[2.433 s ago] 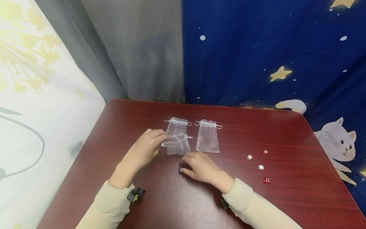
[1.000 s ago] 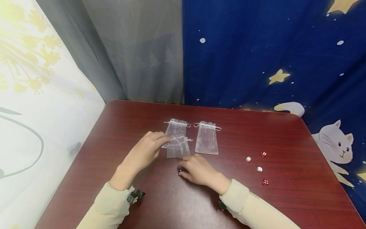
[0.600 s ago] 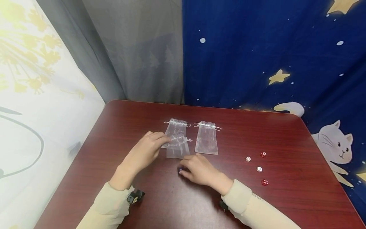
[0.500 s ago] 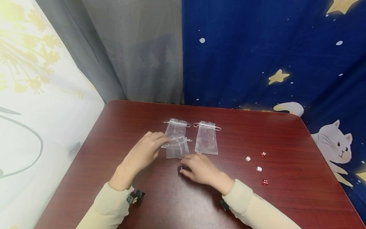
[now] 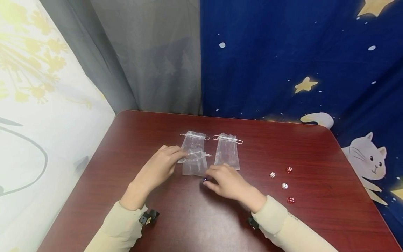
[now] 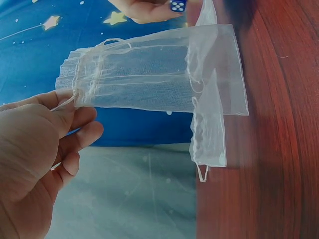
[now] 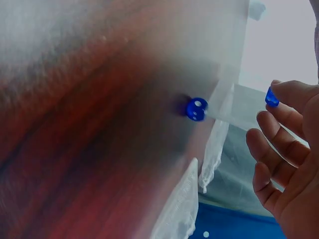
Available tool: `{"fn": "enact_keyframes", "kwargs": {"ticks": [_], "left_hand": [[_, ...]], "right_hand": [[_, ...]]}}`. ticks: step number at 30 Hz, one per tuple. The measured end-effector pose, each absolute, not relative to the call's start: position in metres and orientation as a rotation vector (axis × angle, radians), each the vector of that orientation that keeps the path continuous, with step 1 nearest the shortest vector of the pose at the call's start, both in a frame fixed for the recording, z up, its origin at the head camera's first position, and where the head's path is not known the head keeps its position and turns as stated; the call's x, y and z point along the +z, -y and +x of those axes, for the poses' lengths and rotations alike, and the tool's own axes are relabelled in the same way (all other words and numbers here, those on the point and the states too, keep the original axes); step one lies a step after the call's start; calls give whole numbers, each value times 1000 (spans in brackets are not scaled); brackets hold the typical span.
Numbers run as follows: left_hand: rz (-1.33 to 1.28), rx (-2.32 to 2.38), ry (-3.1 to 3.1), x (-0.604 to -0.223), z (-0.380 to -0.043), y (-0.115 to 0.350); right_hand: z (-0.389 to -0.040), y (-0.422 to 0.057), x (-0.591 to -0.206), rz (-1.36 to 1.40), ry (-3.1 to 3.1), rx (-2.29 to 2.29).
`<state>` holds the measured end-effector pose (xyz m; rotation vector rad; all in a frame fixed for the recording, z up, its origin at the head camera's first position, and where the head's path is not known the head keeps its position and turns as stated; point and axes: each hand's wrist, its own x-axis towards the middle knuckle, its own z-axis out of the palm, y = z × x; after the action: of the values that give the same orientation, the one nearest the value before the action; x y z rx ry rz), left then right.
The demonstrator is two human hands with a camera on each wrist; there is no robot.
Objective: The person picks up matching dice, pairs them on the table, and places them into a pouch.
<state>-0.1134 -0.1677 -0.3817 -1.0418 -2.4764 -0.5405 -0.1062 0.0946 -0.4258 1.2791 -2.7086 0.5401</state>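
My left hand (image 5: 158, 168) pinches the drawstring end of a small sheer white organza pouch (image 6: 149, 74), seen in the left wrist view. In the head view this pouch (image 5: 195, 166) lies partly over a second sheer pouch (image 5: 192, 141). My right hand (image 5: 228, 182), just right of the held pouch, pinches a blue die (image 7: 271, 98) between thumb and index finger; its other fingers are loosely bent. Another blue die (image 7: 197, 108) rests on the table below that hand in the right wrist view. A third pouch (image 5: 227, 154) lies flat just beyond the right hand.
Two white dice (image 5: 272, 174) and two red dice (image 5: 290, 200) lie apart on the right part of the dark red wooden table (image 5: 151, 126). Curtains (image 5: 252, 63) hang behind the table's far edge. A dark wrist camera (image 5: 149, 217) sits on the left sleeve cuff.
My right hand has shifted a little to the right and away from me, its blue die now beside the pouch's lower edge. The left hand keeps its hold on the pouch, almost still.
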Motion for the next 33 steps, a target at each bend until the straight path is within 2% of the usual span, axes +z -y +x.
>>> {"fn": "enact_keyframes", "kwargs": {"ticks": [33], "left_hand": [[-1068,-526,2432,-377,-114,164]], "right_hand": [[-125,-118,-373,1293,2478,630]]}}
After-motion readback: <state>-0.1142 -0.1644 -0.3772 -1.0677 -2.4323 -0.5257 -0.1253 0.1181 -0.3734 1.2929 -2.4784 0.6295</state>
